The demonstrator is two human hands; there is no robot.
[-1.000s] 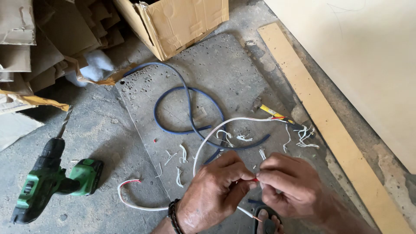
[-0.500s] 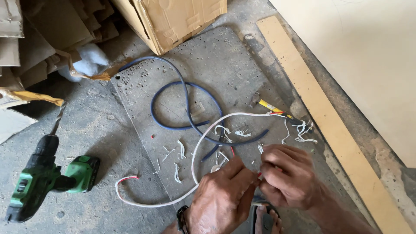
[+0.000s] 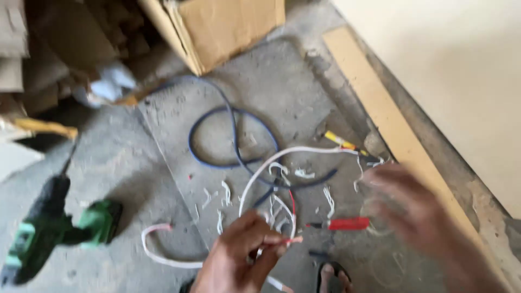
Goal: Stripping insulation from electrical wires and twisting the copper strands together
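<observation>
My left hand [image 3: 244, 258] is low in the middle of the view, pinching the stripped end of a white cable [image 3: 271, 163], where a thin red wire [image 3: 293, 203] pokes out. The cable loops away across the concrete floor and its other end [image 3: 154, 230] lies to the left. My right hand [image 3: 420, 217] is to the right of the cable and apart from it. It is blurred by motion, its fingers look spread, and nothing shows in it. A red-handled screwdriver [image 3: 342, 223] lies on the floor between my hands.
A blue cable [image 3: 233, 135] coils on the concrete slab among white insulation scraps [image 3: 225, 192]. A green cordless drill [image 3: 59, 228] lies at the left. A cardboard box [image 3: 228, 27] stands at the top and a wooden plank [image 3: 380, 114] runs along the wall. A yellow-handled tool [image 3: 342, 142] lies near the plank, and a sandalled foot [image 3: 332, 274] shows at the bottom.
My right hand has let go of the cable end and swung out to the right. My left hand still grips the cable. The camera has moved closer and tilted.
</observation>
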